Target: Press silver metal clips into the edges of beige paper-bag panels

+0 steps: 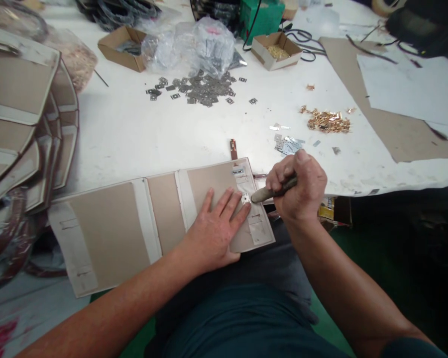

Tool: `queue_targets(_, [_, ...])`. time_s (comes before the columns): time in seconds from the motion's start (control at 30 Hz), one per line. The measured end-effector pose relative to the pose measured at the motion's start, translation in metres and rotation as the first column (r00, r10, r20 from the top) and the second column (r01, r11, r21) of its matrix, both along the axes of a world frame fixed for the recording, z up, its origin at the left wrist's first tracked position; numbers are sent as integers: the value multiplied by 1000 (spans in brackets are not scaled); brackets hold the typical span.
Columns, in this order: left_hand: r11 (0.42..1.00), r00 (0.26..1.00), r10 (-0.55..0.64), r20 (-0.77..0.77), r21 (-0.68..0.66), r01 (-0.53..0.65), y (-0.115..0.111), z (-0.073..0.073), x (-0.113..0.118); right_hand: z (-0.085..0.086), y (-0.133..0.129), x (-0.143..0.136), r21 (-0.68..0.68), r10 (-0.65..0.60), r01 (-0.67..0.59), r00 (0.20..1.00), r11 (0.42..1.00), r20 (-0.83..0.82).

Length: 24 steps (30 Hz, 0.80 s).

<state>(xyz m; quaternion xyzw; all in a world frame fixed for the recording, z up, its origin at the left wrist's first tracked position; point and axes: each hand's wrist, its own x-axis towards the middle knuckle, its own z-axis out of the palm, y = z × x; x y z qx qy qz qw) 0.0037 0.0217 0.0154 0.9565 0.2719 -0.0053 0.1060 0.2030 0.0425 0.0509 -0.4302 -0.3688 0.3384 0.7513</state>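
Observation:
A long beige panel (205, 186) with pale strips lies across the near table edge, its near part over my lap. My left hand (214, 233) rests flat on its right part, fingers spread. Beside those fingertips is a small silvery metal plate (245, 198). My right hand (300, 186) is closed around a dull grey-brown rod-shaped tool (263, 194), whose blunt end is at the plate; I cannot tell whether it touches. Another metal piece (238, 171) sits near the panel's far right corner. A brown strap with a metal end (233, 148) sticks out beyond the panel's far edge.
Similar panels (18, 84) are stacked at left. On the white table (134, 129) lie dark metal plates (209, 89), gold-coloured fasteners (328, 121) and silvery plates (289, 144). Behind are small cardboard boxes (123, 48), plastic bags (194, 44) and a green box (259, 20).

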Motion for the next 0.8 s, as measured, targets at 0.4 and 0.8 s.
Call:
queue_targets(0.4, [1000,1000,-15,27,-4,15,-10,-12,-7,-4,-1,-4,-113,34,-32,999,993,21])
queue_targets(0.8, [999,999,-32,24,-21,33,-7,-6,-4,-5,4,-4,-97,-12,9,999,995,-31])
